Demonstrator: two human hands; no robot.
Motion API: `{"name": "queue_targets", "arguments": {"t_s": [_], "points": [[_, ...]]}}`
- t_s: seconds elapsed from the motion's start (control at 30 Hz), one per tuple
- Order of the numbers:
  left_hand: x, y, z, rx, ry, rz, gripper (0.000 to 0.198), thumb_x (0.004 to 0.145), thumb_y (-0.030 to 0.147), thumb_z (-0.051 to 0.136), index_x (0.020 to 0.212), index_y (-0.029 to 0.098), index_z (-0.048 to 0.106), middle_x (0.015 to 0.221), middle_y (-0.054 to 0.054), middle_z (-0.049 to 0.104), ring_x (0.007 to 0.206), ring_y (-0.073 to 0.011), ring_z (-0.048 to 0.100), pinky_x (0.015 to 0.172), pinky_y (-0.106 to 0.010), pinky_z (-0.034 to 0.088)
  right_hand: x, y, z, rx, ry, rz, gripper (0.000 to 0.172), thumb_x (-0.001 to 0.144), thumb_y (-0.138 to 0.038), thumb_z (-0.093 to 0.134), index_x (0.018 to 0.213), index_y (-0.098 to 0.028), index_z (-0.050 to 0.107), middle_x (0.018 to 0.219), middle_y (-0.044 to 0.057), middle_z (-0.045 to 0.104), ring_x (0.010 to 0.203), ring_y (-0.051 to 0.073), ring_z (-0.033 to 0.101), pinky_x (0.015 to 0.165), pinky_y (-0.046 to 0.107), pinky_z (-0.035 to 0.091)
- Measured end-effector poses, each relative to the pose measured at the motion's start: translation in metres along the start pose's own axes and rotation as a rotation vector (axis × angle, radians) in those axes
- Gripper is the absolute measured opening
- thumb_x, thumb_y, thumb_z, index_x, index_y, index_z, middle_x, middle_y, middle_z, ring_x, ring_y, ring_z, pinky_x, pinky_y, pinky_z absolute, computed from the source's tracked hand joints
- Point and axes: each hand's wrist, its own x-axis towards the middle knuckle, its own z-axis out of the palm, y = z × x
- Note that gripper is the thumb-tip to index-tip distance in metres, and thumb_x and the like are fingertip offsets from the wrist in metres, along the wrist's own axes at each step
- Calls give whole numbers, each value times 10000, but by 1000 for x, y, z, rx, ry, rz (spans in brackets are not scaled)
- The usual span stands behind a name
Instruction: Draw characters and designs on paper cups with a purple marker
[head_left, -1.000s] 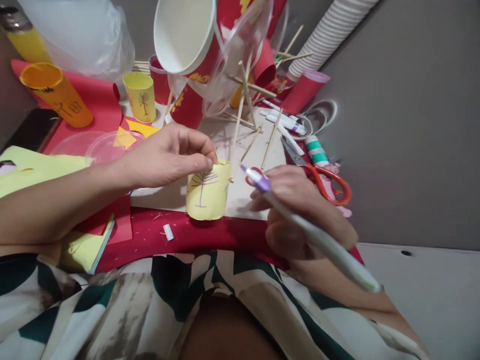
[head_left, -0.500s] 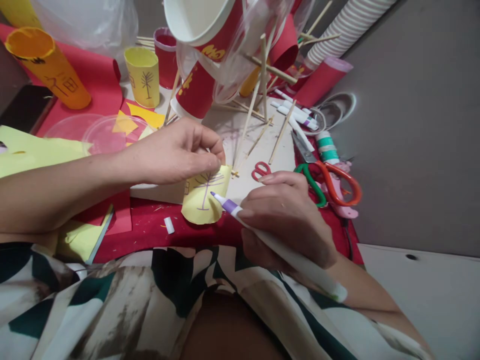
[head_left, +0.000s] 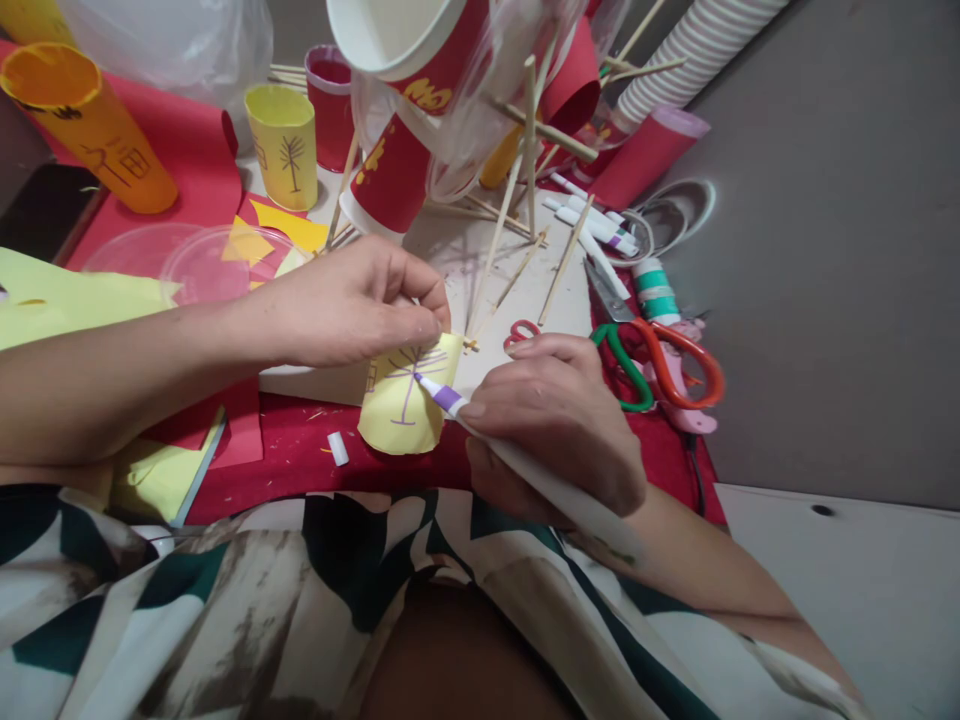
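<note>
My left hand [head_left: 367, 305] pinches the upper edge of a yellow paper tube [head_left: 386, 425], which tilts toward me above the red cloth. A purple branching tree is drawn on its side, and part of a boxy purple mark shows at its left edge. Closed around a white felt-tip pen [head_left: 517, 462] with a purple band, my right hand [head_left: 559, 430] holds its tip at the tree's trunk. A small white pen cap [head_left: 338, 449] lies on the cloth. Behind stands a second yellow paper tube [head_left: 285, 150] with a similar tree.
Wooden sticks [head_left: 529, 150] and red paper cups [head_left: 394, 175] crowd the back. Large scissors [head_left: 679, 365], small red scissors [head_left: 523, 333] and several pens [head_left: 600, 225] lie to the right. At left are an orange tube [head_left: 112, 140] and yellow paper [head_left: 75, 300].
My right hand has moved left and slightly up, bringing the pen tip from beside the trunk onto the drawn tree. My left hand keeps its pinch on the tube.
</note>
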Motion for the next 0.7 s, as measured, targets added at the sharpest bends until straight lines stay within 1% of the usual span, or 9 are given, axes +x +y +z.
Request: {"name": "queue_targets", "arguments": {"t_s": [0.1, 0.17, 0.27, 0.33, 0.43, 0.53, 0.63, 0.7], "points": [[0, 0, 0, -7, 4, -16, 120, 777, 217, 664, 709, 195, 760, 635, 15, 634, 605, -164, 650, 745, -379, 513, -1, 0, 5, -8, 38, 8, 113, 845, -255, 633, 930, -309, 582, 691, -89, 699, 612, 169, 653, 824, 458, 479], [0, 1, 0, -14, 3, -24, 118, 775, 206, 667, 707, 193, 762, 635, 11, 632, 600, -165, 649, 728, -372, 503, -1, 0, 5, -17, 12, 22, 139, 842, -249, 631, 942, -327, 574, 699, -88, 709, 605, 179, 657, 816, 473, 505], [0, 0, 0, -21, -5, -28, 118, 778, 196, 662, 704, 199, 754, 636, 16, 632, 597, -157, 642, 727, -367, 506, -1, 0, 4, -24, -8, 32, 134, 861, -262, 642, 940, -344, 571, 704, -83, 712, 610, 186, 664, 824, 491, 529], [0, 0, 0, -16, -11, -20, 117, 780, 206, 658, 707, 204, 749, 632, 25, 632, 592, -148, 630, 724, -358, 506, -1, 0, 2, -18, -25, 39, 144, 859, -253, 650, 940, -344, 573, 725, -78, 715, 628, 188, 670, 841, 499, 529], [0, -1, 0, -14, -22, 0, 115, 778, 242, 658, 709, 211, 743, 627, 40, 640, 563, -123, 594, 667, -320, 484, -1, -1, 0, -1, -62, 41, 183, 847, -216, 659, 949, -345, 580, 757, -72, 719, 650, 189, 680, 854, 502, 524], [0, -1, 1, -16, -30, 13, 116, 765, 256, 650, 698, 214, 735, 624, 48, 649, 552, -109, 580, 625, -289, 464, -1, -1, -1, -7, -45, 19, 173, 855, -221, 658, 960, -334, 579, 724, -81, 714, 621, 177, 674, 837, 486, 521], [0, 0, 1, -13, -22, 11, 117, 761, 258, 647, 696, 217, 736, 614, 47, 649, 559, -116, 594, 636, -294, 484, 1, -2, -3, -15, -30, 1, 157, 863, -237, 661, 962, -323, 576, 705, -84, 712, 591, 173, 667, 821, 477, 513], [0, 0, 0, -9, -16, 7, 112, 762, 256, 656, 696, 217, 738, 608, 43, 643, 568, -126, 605, 664, -313, 508, 3, -2, -6, -25, -66, -15, 189, 847, -207, 674, 975, -310, 580, 718, -74, 720, 600, 169, 680, 831, 466, 515]]}}
